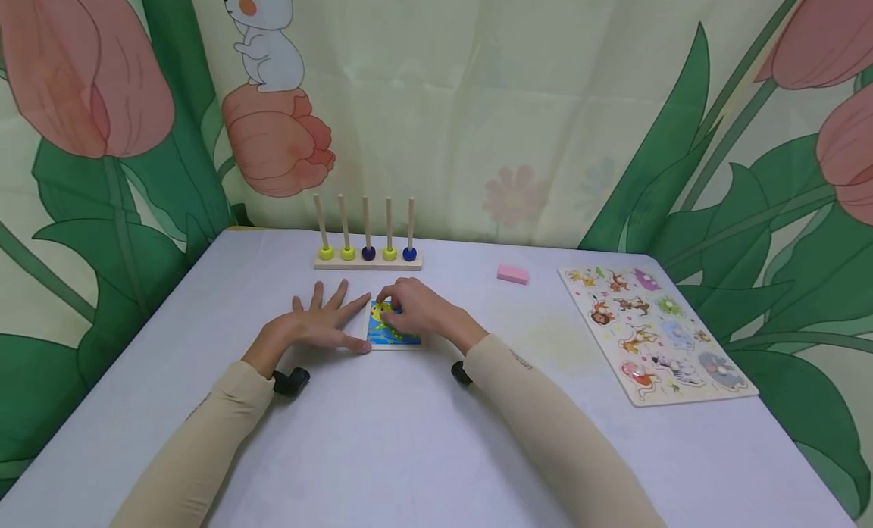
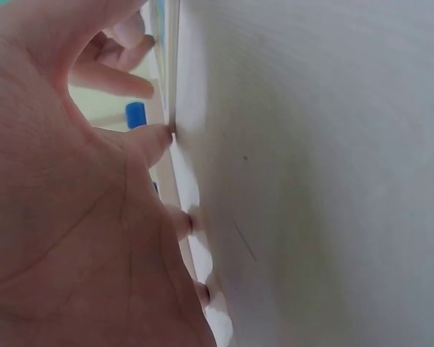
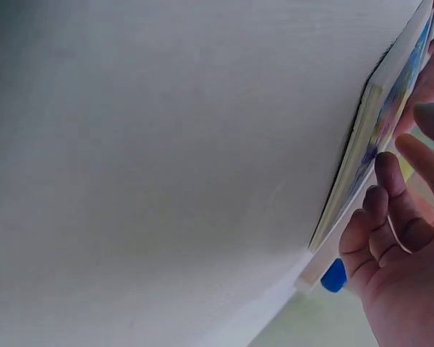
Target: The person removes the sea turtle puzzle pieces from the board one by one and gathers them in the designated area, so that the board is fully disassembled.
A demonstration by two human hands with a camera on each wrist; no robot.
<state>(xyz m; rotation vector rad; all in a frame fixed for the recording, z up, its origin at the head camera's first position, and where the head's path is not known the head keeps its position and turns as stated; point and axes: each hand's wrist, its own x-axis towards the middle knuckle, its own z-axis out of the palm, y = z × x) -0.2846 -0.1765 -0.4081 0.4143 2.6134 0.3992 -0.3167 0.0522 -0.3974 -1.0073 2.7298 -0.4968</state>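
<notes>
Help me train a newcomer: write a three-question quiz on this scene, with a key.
1. How many pegs rise from the wooden base?
2. True or false: in the head view, the pink block lies to the left of the animal board.
3. Which hand has its fingers spread wide beside the picture panel? A) right B) left

Key: 1. Five. 2. True. 3. B, the left hand.
</notes>
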